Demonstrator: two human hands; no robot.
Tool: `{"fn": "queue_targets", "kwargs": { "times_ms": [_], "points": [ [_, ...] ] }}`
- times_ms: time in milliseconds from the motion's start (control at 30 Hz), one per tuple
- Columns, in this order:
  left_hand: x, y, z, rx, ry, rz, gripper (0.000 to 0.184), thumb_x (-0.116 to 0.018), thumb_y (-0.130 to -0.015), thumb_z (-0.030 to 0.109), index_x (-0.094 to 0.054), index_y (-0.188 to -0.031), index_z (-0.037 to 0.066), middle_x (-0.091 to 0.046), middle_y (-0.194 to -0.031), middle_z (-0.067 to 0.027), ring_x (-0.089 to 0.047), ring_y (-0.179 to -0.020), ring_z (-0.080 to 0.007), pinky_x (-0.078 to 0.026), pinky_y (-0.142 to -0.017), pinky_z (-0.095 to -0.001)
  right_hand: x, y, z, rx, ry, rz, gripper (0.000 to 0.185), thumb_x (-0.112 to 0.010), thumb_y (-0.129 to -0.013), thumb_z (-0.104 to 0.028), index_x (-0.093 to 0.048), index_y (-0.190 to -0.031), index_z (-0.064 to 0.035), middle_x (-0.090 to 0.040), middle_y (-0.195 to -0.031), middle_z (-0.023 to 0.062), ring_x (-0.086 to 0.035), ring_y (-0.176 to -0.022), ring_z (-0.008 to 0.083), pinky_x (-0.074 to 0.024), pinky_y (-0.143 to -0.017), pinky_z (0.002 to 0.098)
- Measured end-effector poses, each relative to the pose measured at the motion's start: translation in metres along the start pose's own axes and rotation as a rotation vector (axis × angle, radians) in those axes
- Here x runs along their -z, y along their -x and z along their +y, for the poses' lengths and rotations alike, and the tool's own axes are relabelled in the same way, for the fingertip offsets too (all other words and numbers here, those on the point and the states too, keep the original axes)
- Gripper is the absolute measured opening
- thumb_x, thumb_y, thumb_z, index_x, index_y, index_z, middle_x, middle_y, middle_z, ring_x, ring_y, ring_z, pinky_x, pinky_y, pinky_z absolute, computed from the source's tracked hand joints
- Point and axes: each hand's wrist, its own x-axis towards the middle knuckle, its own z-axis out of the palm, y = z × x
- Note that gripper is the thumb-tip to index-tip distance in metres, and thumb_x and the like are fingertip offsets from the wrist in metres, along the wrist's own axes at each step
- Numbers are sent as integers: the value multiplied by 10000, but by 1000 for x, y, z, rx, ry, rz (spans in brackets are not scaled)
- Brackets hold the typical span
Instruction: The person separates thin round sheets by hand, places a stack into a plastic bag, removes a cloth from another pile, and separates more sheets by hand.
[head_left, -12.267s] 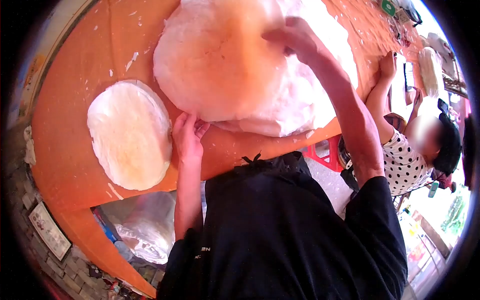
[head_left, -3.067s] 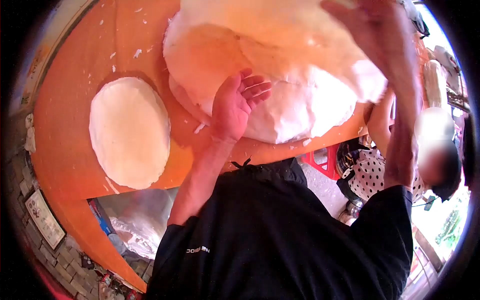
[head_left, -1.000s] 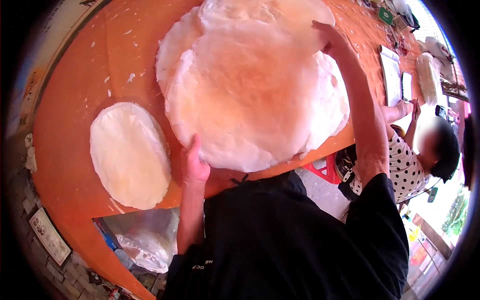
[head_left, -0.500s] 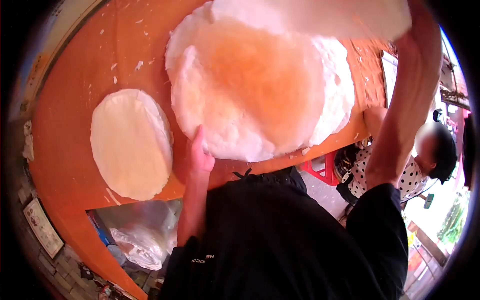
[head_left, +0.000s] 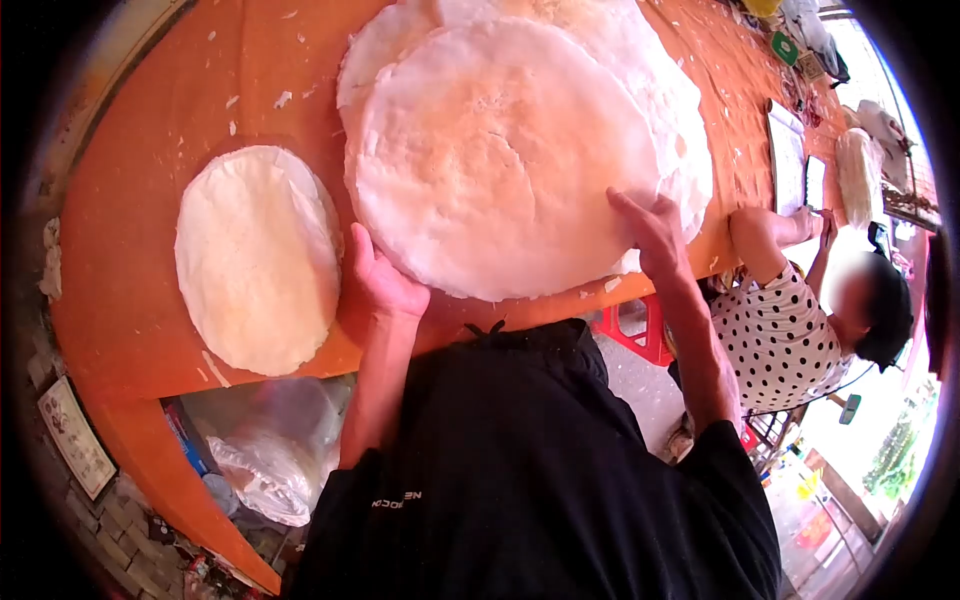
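Note:
A large round pale sheet (head_left: 500,160) lies on top of a pile of similar whitish sheets (head_left: 685,110) on the orange-covered table. My left hand (head_left: 388,280) is at the near left rim of the top sheet, thumb up and fingers partly under its edge. At the near right rim my right hand (head_left: 652,232) grips the same sheet, its thumb on top and the other fingers hidden beneath. Left of the pile sits a smaller oval stack of pale sheets (head_left: 258,260), untouched.
A person in a polka-dot top (head_left: 780,335) sits at the right with a hand near a notebook (head_left: 787,160). A red stool (head_left: 640,330) stands below the table edge. Plastic bags (head_left: 265,475) lie under the table, and white scraps dot the orange cover (head_left: 120,260).
My right hand has come down from the upper right to the near right rim. The sheet that was raised and blurred now lies flat on the pile. My left hand remains at the left rim.

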Motion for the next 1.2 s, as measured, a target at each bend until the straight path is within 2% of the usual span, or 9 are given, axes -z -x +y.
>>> {"fn": "queue_targets", "kwargs": {
  "times_ms": [100, 333, 400, 467, 533, 767, 933, 1033, 1200],
  "points": [
    [-4, 0, -2, -41, 32, -93, 590, -497, -922, 382, -335, -1386, 55, -441, -1359, -99, -444, -1227, -279, -382, -1007, -440, 7, -3, 15, -192, 308, -55, 403, -707, -781, -361, -622, -829, 29, -581, -611, 43, -559, -503, 132, -462, -485, 259],
    [-36, 12, 10, 14, -283, 24, 535, -601, -863, 144, -389, -1341, 29, -518, -1268, -112, -525, -1136, -268, -452, -948, -416, 24, 24, 26, -182, 217, 71, 557, -659, -819, -447, -512, -1052, 37, -565, -718, 97, -596, -563, 161, -499, -511, 257],
    [-47, 22, 24, 9, -291, 21, 510, -590, -872, 153, -408, -1338, 57, -527, -1267, -107, -519, -1145, -270, -437, -968, -421, 37, 15, 49, -380, -224, -14, 617, -599, -853, -475, -466, -1188, 25, -606, -824, 141, -634, -657, 209, -535, -590, 317],
    [-49, 33, 36, 16, -250, -19, 512, -590, -870, 147, -407, -1340, 61, -528, -1266, -101, -526, -1138, -267, -447, -958, -421, 9, 30, 15, -290, -730, -221, 653, -499, -906, -464, -354, -1372, -30, -537, -1228, 155, -565, -1080, 275, -484, -887, 427],
    [-30, 34, 38, 11, -278, 5, 525, -598, -859, 127, -400, -1340, 52, -529, -1255, -99, -530, -1130, -256, -457, -944, -410, 3, 20, 21, -178, -659, -66, 591, -490, -920, -415, -378, -1353, -28, -525, -1241, 135, -540, -1122, 261, -458, -933, 384],
    [-17, 36, 83, -41, -392, 42, 515, -634, -807, 81, -452, -1281, -9, -563, -1187, -117, -569, -1054, -231, -488, -877, -360, -37, 25, -3, 38, -182, 7, 314, -631, -791, -34, -568, -1088, 43, -642, -908, 108, -633, -771, 198, -516, -685, 299],
    [-4, 70, 149, -333, -458, 107, 461, -662, -794, 106, -521, -1212, -24, -620, -1088, -115, -616, -961, -218, -498, -848, -342, -113, 45, -67, 91, -119, -8, 294, -634, -806, -70, -583, -1072, 45, -654, -908, 107, -641, -773, 200, -521, -707, 306],
    [27, 101, 195, -463, -393, 259, 474, -657, -801, 98, -509, -1236, -16, -604, -1135, -132, -600, -1019, -249, -492, -882, -374, -170, 48, -69, 100, -236, -375, 290, -668, -798, -101, -610, -1044, 41, -668, -887, 97, -640, -757, 175, -518, -679, 299],
    [150, 125, 245, -502, -278, 400, 488, -642, -804, 54, -490, -1265, 4, -578, -1188, -131, -578, -1061, -270, -474, -909, -389, -289, 28, 6, -10, -40, -609, 290, -699, -798, -169, -638, -982, 47, -666, -841, 81, -623, -730, 145, -502, -640, 280]
  ]
}}
